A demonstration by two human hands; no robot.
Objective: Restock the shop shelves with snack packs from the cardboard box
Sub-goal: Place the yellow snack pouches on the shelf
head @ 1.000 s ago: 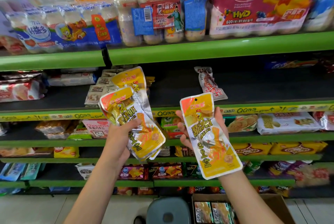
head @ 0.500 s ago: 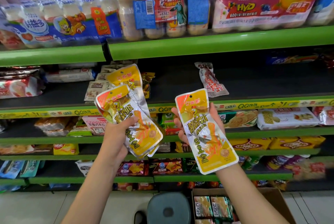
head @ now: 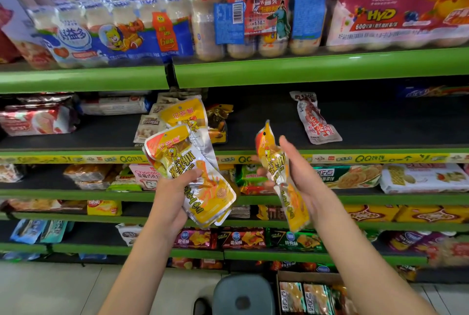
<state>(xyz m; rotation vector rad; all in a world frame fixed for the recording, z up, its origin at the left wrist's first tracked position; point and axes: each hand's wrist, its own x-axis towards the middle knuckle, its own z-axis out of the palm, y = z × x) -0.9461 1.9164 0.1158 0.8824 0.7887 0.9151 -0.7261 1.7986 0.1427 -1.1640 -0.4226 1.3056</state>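
My left hand (head: 172, 198) grips a fanned bundle of yellow and silver snack packs (head: 193, 170) in front of the shelves. My right hand (head: 300, 175) holds one more yellow snack pack (head: 272, 159), turned edge-on so its face points left. Both hands hover level with the black second shelf (head: 253, 121), which has bare room in its middle. The cardboard box (head: 291, 276) stands on the floor at the bottom right, with several green and orange packs (head: 304, 297) inside.
A single red and white snack pack (head: 314, 119) lies on the second shelf to the right. Brown packs (head: 149, 124) are stacked on it behind my left hand. Bottled drink multipacks (head: 256, 10) fill the top green shelf. A grey stool (head: 243, 294) stands beside the box.
My right hand has rotated its pack from facing me to edge-on and lifted it a little. The left hand with its bundle has barely moved.
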